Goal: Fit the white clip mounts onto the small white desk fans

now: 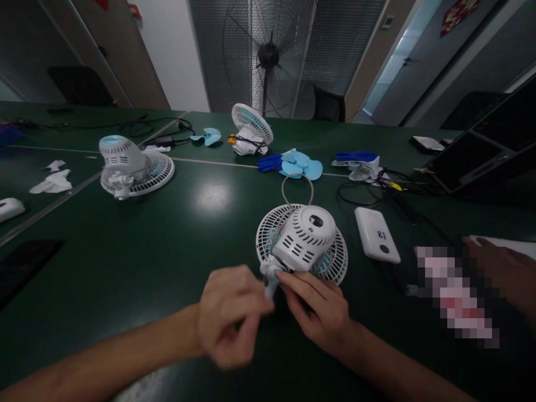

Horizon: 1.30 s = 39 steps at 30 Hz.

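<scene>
A small white desk fan [307,240] lies face down on the dark green table, its round grille under the vented motor housing. A cord loop stands up behind it. My right hand [320,312] grips the fan's joint at the near left, its thumb and fingertips on a pale blue-white piece [271,286]. My left hand [230,315] is curled in a pinch right beside that piece, slightly blurred. What its fingertips hold, if anything, is hidden.
Further back lie another face-down fan [121,162], a fan head [251,131], light blue blades [301,166] and blue-white gloves [358,163]. To the right are a white power bank [377,234], cables and another person's hand [506,273]. A dark phone-like slab [27,265] lies left.
</scene>
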Motion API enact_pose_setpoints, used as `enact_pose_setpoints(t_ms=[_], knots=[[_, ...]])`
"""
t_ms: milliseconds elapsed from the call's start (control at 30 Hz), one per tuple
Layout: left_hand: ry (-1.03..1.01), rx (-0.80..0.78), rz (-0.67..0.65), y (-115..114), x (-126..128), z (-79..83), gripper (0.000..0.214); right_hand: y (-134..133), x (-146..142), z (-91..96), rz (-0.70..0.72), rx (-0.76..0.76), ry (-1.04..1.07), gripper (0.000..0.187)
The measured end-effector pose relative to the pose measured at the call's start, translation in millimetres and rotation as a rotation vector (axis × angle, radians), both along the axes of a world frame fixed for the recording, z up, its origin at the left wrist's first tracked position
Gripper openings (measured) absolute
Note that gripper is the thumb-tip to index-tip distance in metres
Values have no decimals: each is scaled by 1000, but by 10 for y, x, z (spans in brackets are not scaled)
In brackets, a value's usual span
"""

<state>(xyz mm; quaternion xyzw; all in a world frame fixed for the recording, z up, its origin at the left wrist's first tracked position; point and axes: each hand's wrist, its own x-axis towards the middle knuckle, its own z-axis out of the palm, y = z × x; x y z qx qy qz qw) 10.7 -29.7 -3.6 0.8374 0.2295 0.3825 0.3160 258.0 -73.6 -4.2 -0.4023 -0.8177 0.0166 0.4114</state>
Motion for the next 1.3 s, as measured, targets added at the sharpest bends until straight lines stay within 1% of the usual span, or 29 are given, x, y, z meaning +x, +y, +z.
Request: enact_pose_setpoints(t_ms=[33,67,133,200,300,433,533,600,633,700,733,800,900,933,1000,1067,1200,1300], knots=[[-54,151,53,119,91,10,33,1,-3,6,-4,6,-1,39],[-14,198,85,227,158,24,40,4,-4,11,-7,13,-2,38],[94,189,0,380,227,57,46,10,3,11,-9,21,2,37],[180,145,-86,436,239,84,43,16,20,-2,-6,19,-3,36],[212,107,-123,416,225,105,33,23,53,-31,-17,33,-27,37],[219,69,-180,392,213,111,36,26,71,-25,-25,46,-9,33],[236,82,-190,386,220,116,36,30,58,12,-36,43,56,21],[245,113,-174,370,236,115,35,36,46,33,-53,36,97,6],[248,120,-164,359,248,113,35,39,41,40,-57,34,101,5],[246,94,-171,340,274,103,34,46,34,45,-54,31,85,21],[247,63,-185,332,286,98,34,49,33,45,-50,32,71,25],[248,-3,-219,326,304,91,33,52,39,44,-23,28,65,24],[243,-47,-242,335,310,102,32,53,68,44,28,17,101,7],[238,-54,-249,341,307,111,32,53,83,44,45,16,91,8],[231,-66,-268,354,298,131,33,57,120,40,64,32,43,21],[234,-77,-282,365,290,147,35,68,161,30,86,55,-5,28],[251,-76,-311,384,281,151,38,102,228,6,137,70,-41,33],[259,-70,-322,394,278,146,40,124,245,5,144,85,-55,32]])
